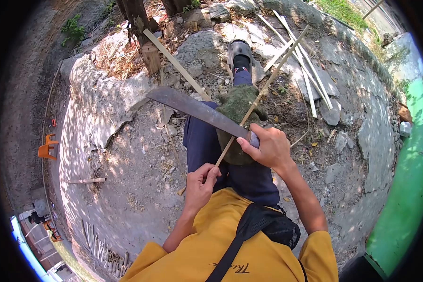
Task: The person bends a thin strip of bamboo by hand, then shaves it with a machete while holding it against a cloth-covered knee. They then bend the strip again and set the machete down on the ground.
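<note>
A thin bamboo strip (267,87) runs up and away to the right across my lap, over a dark green cloth (237,104) draped on my leg. My left hand (201,187) pinches the strip's near end between thumb and fingers. Wrapped round the handle of a machete (197,111), my right hand (269,146) has its thumb along the side. The broad dark blade points left and away from me, crossing the strip close to the handle. Part of the handle is hidden in my palm.
Several pale bamboo strips (310,80) lie on the ground at the far right, and another strip (176,64) leans beside a tree trunk (148,51). Broken concrete slabs (103,101) surround me. An orange chair (47,147) stands left; bamboo pieces (98,244) lie lower left; a green wall (399,188) is right.
</note>
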{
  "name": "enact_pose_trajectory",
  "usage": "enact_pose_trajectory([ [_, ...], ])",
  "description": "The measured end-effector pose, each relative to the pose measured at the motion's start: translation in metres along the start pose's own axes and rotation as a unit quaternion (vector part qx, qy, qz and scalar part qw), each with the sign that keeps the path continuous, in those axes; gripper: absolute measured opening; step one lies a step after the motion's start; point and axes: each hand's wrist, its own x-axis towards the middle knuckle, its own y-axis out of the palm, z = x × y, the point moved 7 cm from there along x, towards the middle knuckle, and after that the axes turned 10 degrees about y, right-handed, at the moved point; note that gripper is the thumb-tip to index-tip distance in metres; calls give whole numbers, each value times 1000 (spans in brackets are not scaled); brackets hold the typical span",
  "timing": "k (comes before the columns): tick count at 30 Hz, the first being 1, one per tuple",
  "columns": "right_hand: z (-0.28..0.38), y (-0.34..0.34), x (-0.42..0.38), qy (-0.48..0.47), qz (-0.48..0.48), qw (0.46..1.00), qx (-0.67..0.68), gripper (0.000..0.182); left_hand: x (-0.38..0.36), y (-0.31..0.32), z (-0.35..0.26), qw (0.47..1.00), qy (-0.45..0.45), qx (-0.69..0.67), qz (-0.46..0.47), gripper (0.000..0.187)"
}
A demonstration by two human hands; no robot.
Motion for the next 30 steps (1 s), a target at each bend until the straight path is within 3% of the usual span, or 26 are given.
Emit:
enact_pose_trajectory([
  [7,9,-1,-3,-13,2,999,-40,54,-18,-9,5,1000,-10,6,-2,25],
  [10,1,1,-2,-8,-2,1000,-20,47,-6,-5,8,998,3,54,-15,25],
  [16,-1,-2,-5,-15,-7,1000,-4,55,40,27,-9,999,25,19,19,23],
  [19,5,-4,-6,-28,-2,999,-30,55,65,42,-25,994,106,-8,-18,24],
  [30,4,-1,-2,-22,-4,999,-46,59,44,31,-12,999,34,-23,5,25],
])
